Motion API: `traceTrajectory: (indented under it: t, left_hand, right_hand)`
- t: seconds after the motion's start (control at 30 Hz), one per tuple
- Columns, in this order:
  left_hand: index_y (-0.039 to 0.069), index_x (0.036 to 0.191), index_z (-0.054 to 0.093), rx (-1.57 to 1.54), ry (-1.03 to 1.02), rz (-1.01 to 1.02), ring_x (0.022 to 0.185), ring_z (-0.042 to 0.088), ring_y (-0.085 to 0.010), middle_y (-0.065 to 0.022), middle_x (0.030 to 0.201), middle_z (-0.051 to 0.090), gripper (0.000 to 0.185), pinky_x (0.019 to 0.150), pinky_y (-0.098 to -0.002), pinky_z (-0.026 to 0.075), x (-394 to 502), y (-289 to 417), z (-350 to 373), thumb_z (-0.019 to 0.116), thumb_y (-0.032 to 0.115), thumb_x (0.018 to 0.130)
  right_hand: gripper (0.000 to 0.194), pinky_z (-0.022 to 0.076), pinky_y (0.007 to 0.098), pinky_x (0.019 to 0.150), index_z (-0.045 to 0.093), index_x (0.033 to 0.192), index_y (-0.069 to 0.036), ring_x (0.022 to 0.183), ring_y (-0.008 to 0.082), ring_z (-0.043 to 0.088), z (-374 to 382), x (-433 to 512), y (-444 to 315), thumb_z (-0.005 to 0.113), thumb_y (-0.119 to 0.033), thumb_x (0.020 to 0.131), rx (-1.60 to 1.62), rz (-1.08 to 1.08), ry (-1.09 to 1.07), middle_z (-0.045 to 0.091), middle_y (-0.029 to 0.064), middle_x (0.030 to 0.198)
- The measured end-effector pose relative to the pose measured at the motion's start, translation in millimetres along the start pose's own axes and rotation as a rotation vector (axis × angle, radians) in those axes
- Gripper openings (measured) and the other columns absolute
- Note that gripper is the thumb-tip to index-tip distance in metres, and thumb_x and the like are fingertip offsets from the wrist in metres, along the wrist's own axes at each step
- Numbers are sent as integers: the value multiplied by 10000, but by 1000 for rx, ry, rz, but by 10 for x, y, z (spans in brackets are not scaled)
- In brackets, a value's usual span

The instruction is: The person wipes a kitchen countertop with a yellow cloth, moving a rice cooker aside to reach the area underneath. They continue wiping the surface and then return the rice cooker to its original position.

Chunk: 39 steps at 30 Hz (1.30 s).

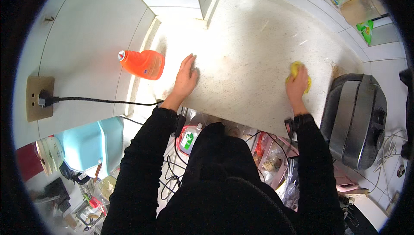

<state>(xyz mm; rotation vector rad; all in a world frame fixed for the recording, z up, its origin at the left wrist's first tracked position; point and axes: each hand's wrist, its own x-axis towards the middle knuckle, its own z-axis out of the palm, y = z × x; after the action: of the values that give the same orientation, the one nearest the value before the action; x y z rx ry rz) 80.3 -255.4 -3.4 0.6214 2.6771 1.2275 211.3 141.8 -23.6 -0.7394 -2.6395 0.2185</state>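
On the right of a pale speckled countertop (239, 73), my right hand (298, 81) grips a yellow cloth (296, 67) and presses it to the surface. The cloth's edges show around my fingers; the rest is hidden under the hand. My left hand (186, 77) rests on the counter's left part, fingers slightly spread, with nothing in it. To its left stands an orange plastic bottle (147, 64) with a metallic-looking top, apart from the hand. Brown stains and small specks mark the counter.
A dark grey appliance (354, 118) sits at the counter's right end. A black plug (47, 100) is in the wall socket (32, 115), its cord running towards my left wrist. Below are a light-blue plastic bin (82, 147) and a white bottle (190, 138). Packages (365, 31) stand at the far right.
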Motion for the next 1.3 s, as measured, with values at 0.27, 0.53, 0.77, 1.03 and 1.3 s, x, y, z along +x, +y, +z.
traceTrajectory:
  t: [0.27, 0.53, 0.77, 1.03, 1.3]
  left_hand:
    - [24, 1328, 502, -284, 16, -302, 1242, 491, -277, -173, 1318, 532, 401, 1072, -340, 353, 37, 2, -142, 426, 147, 954]
    - [37, 1274, 558, -165, 92, -276, 1197, 528, -277, -162, 1262, 580, 366, 1040, -349, 384, -60, -96, -162, 445, 194, 963]
    - [32, 1313, 523, 91, -27, -120, 1314, 404, -288, -153, 1402, 435, 410, 1104, -363, 326, -37, -139, -73, 434, 242, 973]
    - [9, 1401, 401, 301, -177, -106, 1349, 333, -372, -224, 1484, 272, 542, 1124, -409, 293, 57, -8, 199, 454, 333, 969]
    - [-10, 1425, 336, 288, -149, -56, 1362, 275, -445, -294, 1493, 212, 661, 1115, -462, 294, 155, 279, 563, 491, 421, 949]
  right_hand:
    - [471, 363, 429, 1036, 503, 1259, 4, 1259, 316, 448, 487, -308, -2318, 630, -124, 824, 432, -355, -293, 494, 168, 1337]
    - [515, 390, 428, 1018, 551, 1224, -131, 1291, 245, 450, -239, -1129, -1751, 601, 14, 732, 667, -949, -717, 491, 100, 1371]
    - [511, 400, 451, 1007, 555, 1235, -38, 1219, 362, 508, -665, -1308, 370, 572, -42, 724, 285, -255, -1, 543, 210, 1300]
    - [390, 409, 462, 994, 545, 1201, 3, 1216, 346, 496, -372, -1688, -1072, 485, -81, 825, 514, -293, -184, 519, 199, 1317]
    - [408, 384, 428, 1047, 602, 1155, -45, 1218, 328, 519, -765, -1746, 125, 501, 4, 763, 452, -306, -182, 566, 167, 1284]
